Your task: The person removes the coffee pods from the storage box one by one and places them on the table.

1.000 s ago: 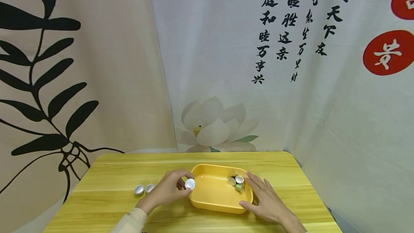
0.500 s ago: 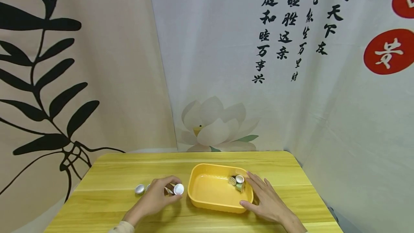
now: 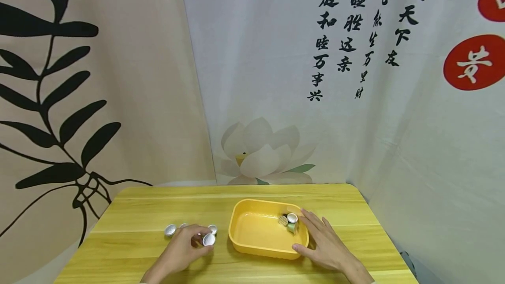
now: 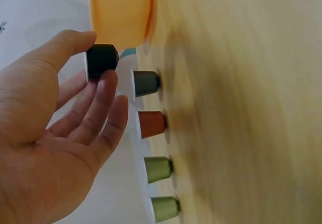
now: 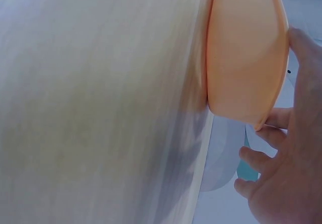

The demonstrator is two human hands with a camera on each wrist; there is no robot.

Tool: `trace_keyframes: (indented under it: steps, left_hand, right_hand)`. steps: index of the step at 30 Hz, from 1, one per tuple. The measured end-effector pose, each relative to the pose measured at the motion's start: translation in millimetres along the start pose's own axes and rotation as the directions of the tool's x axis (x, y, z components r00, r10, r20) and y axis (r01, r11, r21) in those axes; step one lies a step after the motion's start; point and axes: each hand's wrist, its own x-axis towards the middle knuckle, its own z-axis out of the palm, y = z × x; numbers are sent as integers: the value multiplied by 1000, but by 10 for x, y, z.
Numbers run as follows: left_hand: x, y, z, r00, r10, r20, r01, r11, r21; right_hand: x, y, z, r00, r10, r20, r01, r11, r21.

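My left hand [image 3: 179, 249] pinches a dark green coffee capsule [image 4: 102, 61] between thumb and fingers, its white lid facing up, left of the yellow tray [image 3: 256, 231]. In the left wrist view, a row of capsules stands on the table beside it: a dark grey capsule [image 4: 146, 82], a brown-orange capsule [image 4: 152, 124] and two green ones, one a light green capsule [image 4: 158, 169]. My right hand [image 3: 327, 246] rests against the tray's right side, fingers mostly straight and thumb at the near rim. Several capsules [image 3: 292, 218] lie in the tray's right end.
The wooden table [image 3: 158, 205] carries the tray right of its middle. A white-lidded capsule [image 3: 170, 230] stands farthest left, and my left hand partly covers the row. A printed curtain [image 3: 268, 56] hangs behind the table's far edge.
My left hand has moved left and nearer, away from the tray's left rim, with a capsule in its fingers. Another capsule now shows behind its fingertips. My right hand stays at the tray.
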Motion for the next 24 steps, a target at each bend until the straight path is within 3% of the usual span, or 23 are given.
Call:
trace_keyframes:
  steps: [15, 24]
  left_hand:
    - [-64, -86, 118, 993, -113, 16, 113, 994, 0]
    - [-71, -144, 164, 995, -101, 10, 101, 995, 11]
  right_hand:
    - [6, -5, -7, 1000, 13, 15, -13, 1000, 10]
    - [2, 1, -3, 1000, 7, 7, -7, 1000, 8]
